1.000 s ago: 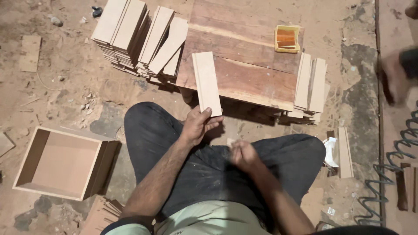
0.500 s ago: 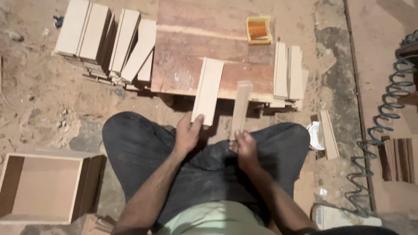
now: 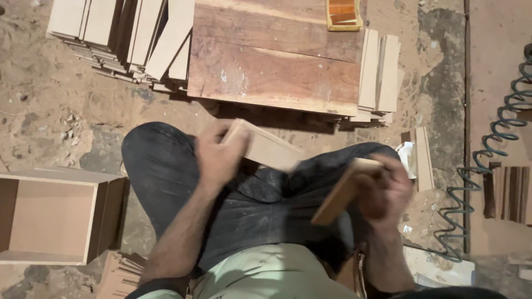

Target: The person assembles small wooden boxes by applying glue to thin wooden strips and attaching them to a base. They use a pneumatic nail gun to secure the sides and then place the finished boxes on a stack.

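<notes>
I sit on a dusty floor with my knees up in dark trousers. My left hand (image 3: 218,156) grips one end of a pale wooden board (image 3: 270,149) that lies across my lap. My right hand (image 3: 384,194) holds a narrower wooden board (image 3: 338,195), tilted with its lower end over my thigh. The two boards are close together above my legs but apart. Both hands are blurred by motion. A low reddish-brown wooden workboard (image 3: 274,63) lies on the floor just beyond my knees.
Stacks of pale cut boards lean at the far left (image 3: 124,39) and at the workboard's right edge (image 3: 378,75). A small orange-and-yellow box (image 3: 343,14) sits on the workboard. An open wooden box (image 3: 52,216) lies at left. A coiled green hose (image 3: 487,160) runs at right.
Both boards have come off the workboard's front edge and down onto my lap. My hands have moved apart, the left one sliding over its board, the right one tilting the narrow board.
</notes>
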The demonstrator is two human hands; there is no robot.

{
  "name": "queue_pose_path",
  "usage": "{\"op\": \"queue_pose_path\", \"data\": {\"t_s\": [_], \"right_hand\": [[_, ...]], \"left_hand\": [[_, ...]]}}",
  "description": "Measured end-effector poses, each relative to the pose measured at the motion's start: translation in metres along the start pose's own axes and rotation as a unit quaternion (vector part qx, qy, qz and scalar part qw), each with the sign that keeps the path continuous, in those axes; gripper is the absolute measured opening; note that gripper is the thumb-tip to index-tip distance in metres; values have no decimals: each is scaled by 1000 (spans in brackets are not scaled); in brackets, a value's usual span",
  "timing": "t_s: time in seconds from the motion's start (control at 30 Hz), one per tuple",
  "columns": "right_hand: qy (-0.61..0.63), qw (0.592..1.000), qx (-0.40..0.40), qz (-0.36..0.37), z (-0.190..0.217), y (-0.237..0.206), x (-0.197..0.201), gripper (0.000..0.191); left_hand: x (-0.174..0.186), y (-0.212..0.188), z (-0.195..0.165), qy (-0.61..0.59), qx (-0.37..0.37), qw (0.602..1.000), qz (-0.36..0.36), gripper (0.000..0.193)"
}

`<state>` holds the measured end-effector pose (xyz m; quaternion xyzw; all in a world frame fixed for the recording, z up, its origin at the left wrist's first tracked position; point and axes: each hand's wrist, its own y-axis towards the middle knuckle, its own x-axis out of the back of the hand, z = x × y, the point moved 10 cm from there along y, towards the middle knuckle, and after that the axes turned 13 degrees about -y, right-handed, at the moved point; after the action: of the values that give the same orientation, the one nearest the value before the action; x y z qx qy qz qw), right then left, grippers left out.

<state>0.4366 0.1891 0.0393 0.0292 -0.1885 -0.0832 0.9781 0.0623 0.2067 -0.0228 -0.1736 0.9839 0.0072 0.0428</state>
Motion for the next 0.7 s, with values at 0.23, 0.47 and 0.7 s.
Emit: {"op": "queue_pose_path", "data": {"t_s": [0.23, 0.47, 0.7], "right_hand": [[-114, 968, -22, 223, -20, -15, -156, 37], [-298, 938, 136, 116, -5, -54, -140, 35], [-304, 924, 122, 199, 2, -68, -142, 66]], "left_hand": [[-107, -66, 149, -386, 350, 841, 148, 45], [-119, -125, 140, -371, 198, 873, 246, 60], [-137, -115, 122, -611, 270, 709, 226, 54]]}}
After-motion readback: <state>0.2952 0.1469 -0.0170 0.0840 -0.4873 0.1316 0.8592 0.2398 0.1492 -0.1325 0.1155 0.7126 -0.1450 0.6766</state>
